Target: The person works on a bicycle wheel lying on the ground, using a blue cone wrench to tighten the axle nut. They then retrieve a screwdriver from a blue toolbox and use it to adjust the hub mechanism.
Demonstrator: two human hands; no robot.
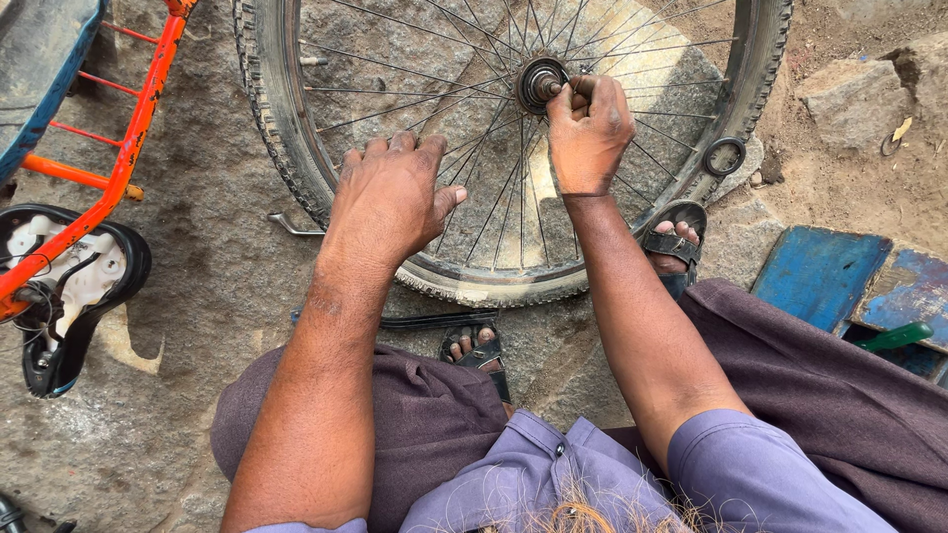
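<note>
A spoked bicycle wheel with a knobby tyre lies flat on the stone ground in front of me. My left hand rests palm down on the spokes near the tyre's near edge, fingers spread. My right hand is closed at the metal hub in the wheel's centre, fingertips pinched on a small part at the axle. Which part it pinches is hidden by the fingers.
An orange bicycle frame and an upturned black saddle lie at the left. A metal ring sits by the tyre at the right, blue boards beyond it. My sandalled feet press the tyre's near edge.
</note>
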